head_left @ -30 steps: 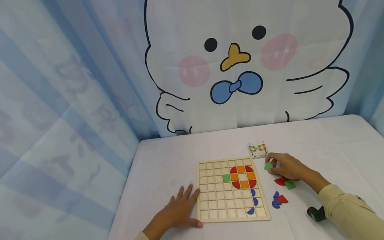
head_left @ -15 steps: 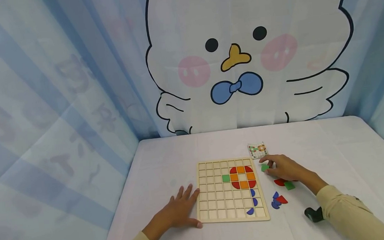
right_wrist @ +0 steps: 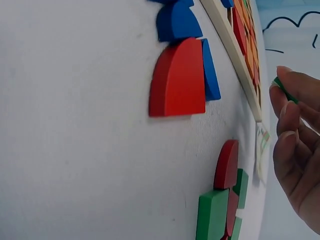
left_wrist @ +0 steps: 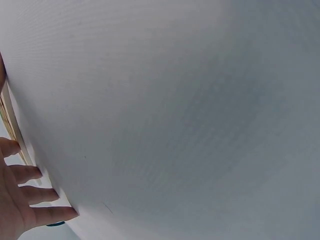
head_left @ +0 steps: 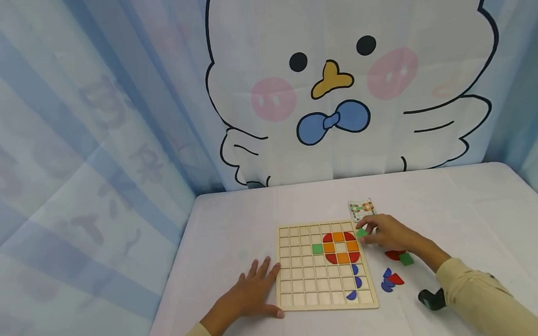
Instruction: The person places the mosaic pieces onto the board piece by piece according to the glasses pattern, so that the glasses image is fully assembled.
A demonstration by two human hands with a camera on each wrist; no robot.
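A wooden grid board (head_left: 305,285) lies on the table, with a ring of red and orange pieces at its upper right. One green square (head_left: 318,249) sits left of that ring, and blue half-round pieces (head_left: 355,269) lie in the right-hand cells. My right hand (head_left: 388,232) pinches a green square block (head_left: 361,232) between thumb and finger, at the board's upper right edge. In the right wrist view the same green block (right_wrist: 285,90) shows edge-on. My left hand (head_left: 255,291) lies with fingers spread, thumb and index finger touching the board's left edge.
A small pattern card (head_left: 362,210) lies beyond the board's far right corner. Right of the board are loose red quarter-round (right_wrist: 180,82), blue (head_left: 387,283) and green pieces (head_left: 406,259). A dark object (head_left: 431,300) lies beside the right sleeve.
My right hand has moved left with the green square block, from above the loose pieces to the board's right edge. The left hand stays in place.
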